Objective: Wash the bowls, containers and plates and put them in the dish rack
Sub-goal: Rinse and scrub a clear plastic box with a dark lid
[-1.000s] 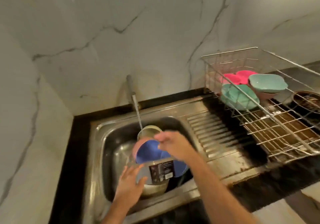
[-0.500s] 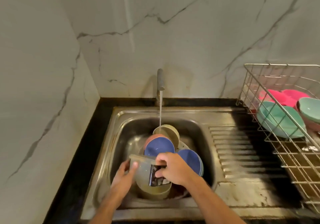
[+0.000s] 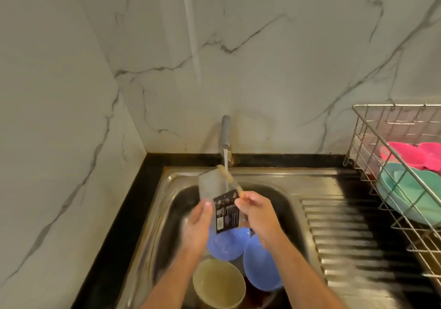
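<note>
Head view: both hands, left hand (image 3: 198, 225) and right hand (image 3: 259, 215), now grip the container (image 3: 218, 194), raised from the sink (image 3: 274, 177) into the tap (image 3: 225, 131) stream, so rinsing has apparently begun.

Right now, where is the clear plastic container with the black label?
In the head view, the clear plastic container with the black label is held by both hands above the steel sink, its top under the tap's stream.
</note>
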